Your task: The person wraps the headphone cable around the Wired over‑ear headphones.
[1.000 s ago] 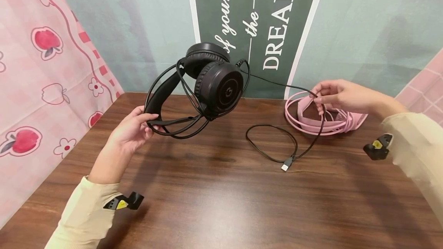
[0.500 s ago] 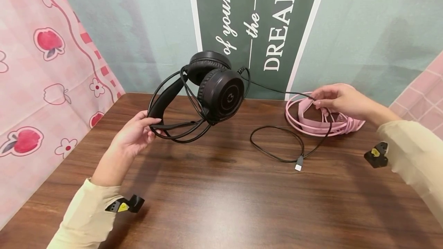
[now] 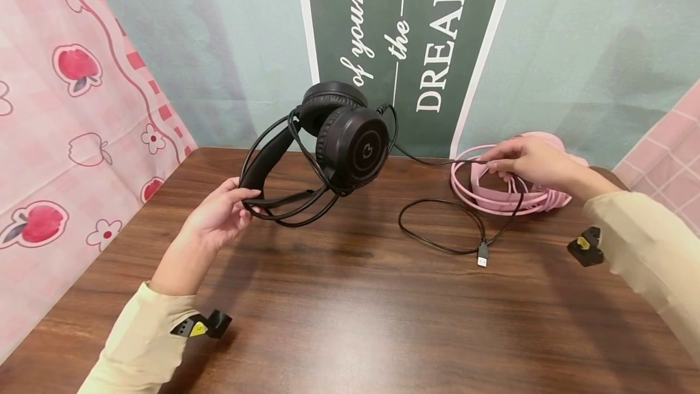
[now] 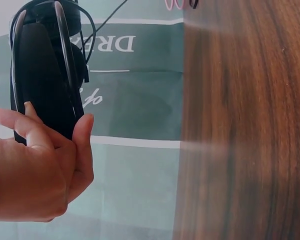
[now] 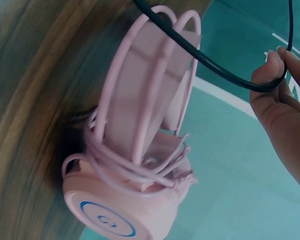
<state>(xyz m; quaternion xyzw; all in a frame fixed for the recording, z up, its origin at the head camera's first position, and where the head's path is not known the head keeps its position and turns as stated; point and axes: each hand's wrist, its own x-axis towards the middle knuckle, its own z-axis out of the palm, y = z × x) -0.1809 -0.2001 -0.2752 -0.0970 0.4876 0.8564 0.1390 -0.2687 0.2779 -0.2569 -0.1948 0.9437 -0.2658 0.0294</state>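
A black over-ear headset (image 3: 350, 148) is held up over the table, tilted with its ear cups to the upper right. My left hand (image 3: 221, 214) grips its headband, thumb on one side and fingers behind, as the left wrist view shows on the padded band (image 4: 40, 75). The headset's thin black cable (image 3: 421, 160) runs right to my right hand (image 3: 533, 160), which pinches it between thumb and fingers. In the right wrist view the cable (image 5: 205, 60) bends through those fingertips. Past the hand it drops to a loop on the table, ending in a USB plug (image 3: 482, 254).
Behind and below my right hand lies a pink headset (image 3: 492, 196), its pink cable wrapped around it. The brown wooden table (image 3: 339, 315) reaches back to a green cloth wall with lettering (image 3: 426, 47). A pink printed curtain (image 3: 76, 138) borders the left side.
The black headset has come down and slightly right with my left hand. My right hand has moved a little left and down with the cable, and the USB plug has slid right.
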